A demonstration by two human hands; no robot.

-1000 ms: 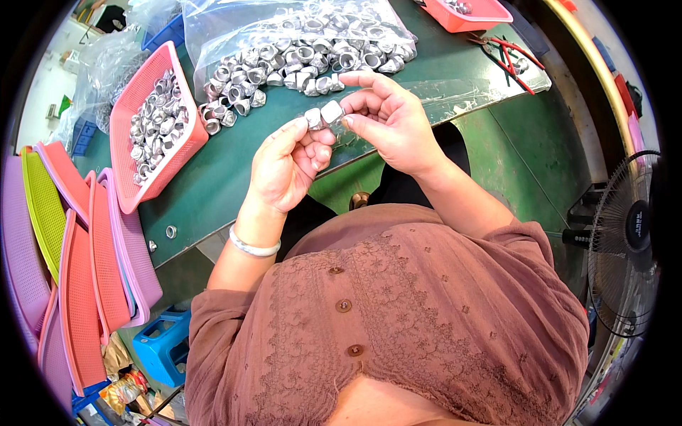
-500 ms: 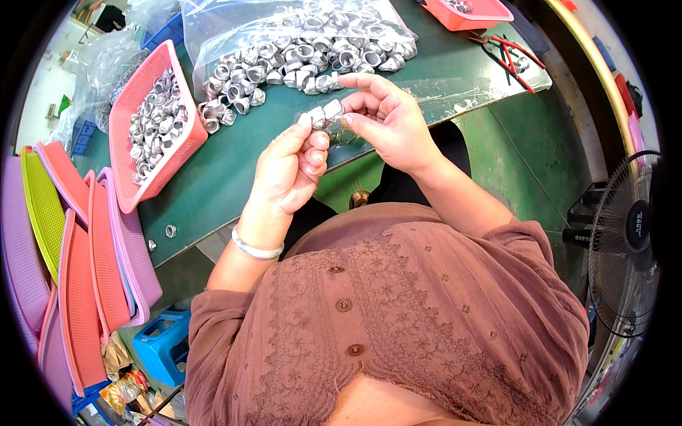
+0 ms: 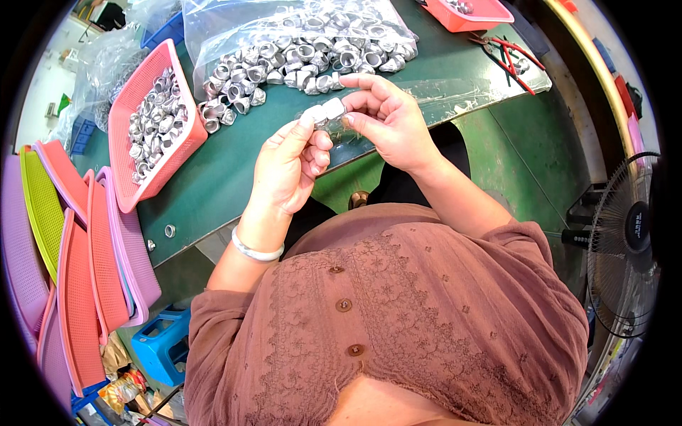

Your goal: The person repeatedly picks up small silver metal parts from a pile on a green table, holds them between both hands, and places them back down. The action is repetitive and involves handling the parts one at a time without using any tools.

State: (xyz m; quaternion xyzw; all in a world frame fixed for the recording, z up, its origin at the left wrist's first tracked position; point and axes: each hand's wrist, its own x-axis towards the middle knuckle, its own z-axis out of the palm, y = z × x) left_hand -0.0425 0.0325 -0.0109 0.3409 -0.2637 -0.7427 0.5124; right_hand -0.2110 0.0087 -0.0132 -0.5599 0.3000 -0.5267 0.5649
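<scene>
Above the front edge of the green table, my two hands hold silver-coloured metal rings with broad square faces side by side. My left hand (image 3: 290, 160) pinches one ring (image 3: 316, 115) between thumb and fingertips. Against it sits a second ring (image 3: 333, 108), gripped by the thumb and fingers of my right hand (image 3: 389, 117). The faces shine brightly, so their detail is lost. Just beyond my hands lies a heap of similar rings (image 3: 305, 53), spilling from a clear plastic bag (image 3: 220, 25).
At left on the green table (image 3: 213, 181) stands a pink basket (image 3: 122, 153) of rings. One loose ring (image 3: 170, 231) lies near the edge. Red-handled pliers (image 3: 508, 64) lie far right. Stacked baskets (image 3: 82, 284), a blue stool (image 3: 160, 344) and a fan (image 3: 625, 241) stand around me.
The two rings have tilted slightly, and their faces now catch more light. My hands have barely shifted.
</scene>
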